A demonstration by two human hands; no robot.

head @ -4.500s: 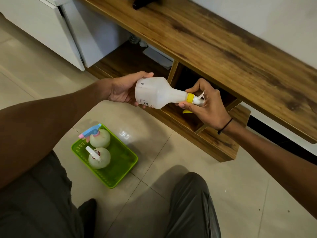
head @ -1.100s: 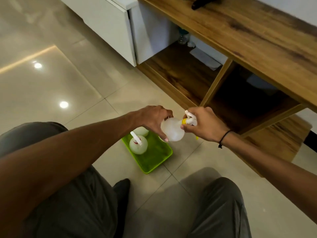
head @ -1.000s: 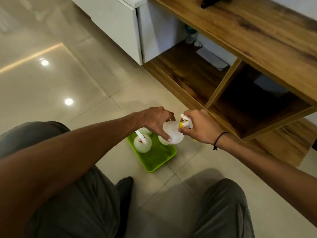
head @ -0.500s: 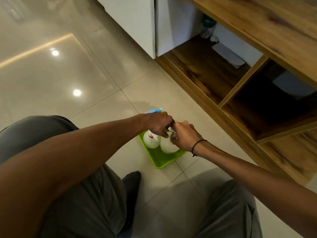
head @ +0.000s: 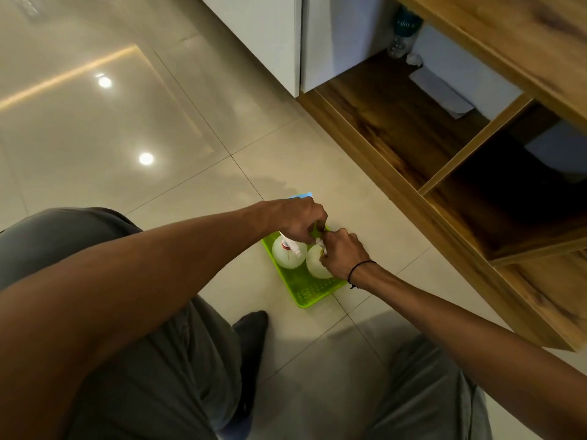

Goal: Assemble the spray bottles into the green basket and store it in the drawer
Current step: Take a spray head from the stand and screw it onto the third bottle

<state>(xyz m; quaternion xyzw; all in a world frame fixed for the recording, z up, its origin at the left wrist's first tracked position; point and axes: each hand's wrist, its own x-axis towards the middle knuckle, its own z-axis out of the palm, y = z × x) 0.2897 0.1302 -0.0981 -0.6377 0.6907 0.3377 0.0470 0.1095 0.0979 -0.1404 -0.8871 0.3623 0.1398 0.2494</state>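
The green basket (head: 313,289) sits flat on the tiled floor (head: 158,128), just in front of the low wooden cabinet (head: 413,147); two white spray bottles stand upright inside it, side by side and touching or nearly so. The left bottle (head: 287,257) shows a white nozzle and a red band at its neck; the right bottle (head: 316,265) stands closer to the cabinet, its top hidden under the fingers. A third spray head, pale blue (head: 301,195), peeks out beyond the left wrist at the far end of the basket; its bottle is hidden.

Both hands are down over the basket, meeting above the bottles; the right hand (head: 341,254) is curled closed around the neck and spray head of the right bottle, a thin black band (head: 360,269) on its wrist; the left hand (head: 298,219) is bent over with fingertips pinched together just above the bottles, though I cannot tell whether it actually grips anything.

The cabinet's open compartments gape to the right, one lit and one dark; a plastic water bottle (head: 403,33) and a white paper (head: 441,93) lie at the back of the lit one. The person's grey-trousered knees (head: 143,360) frame the lower view.
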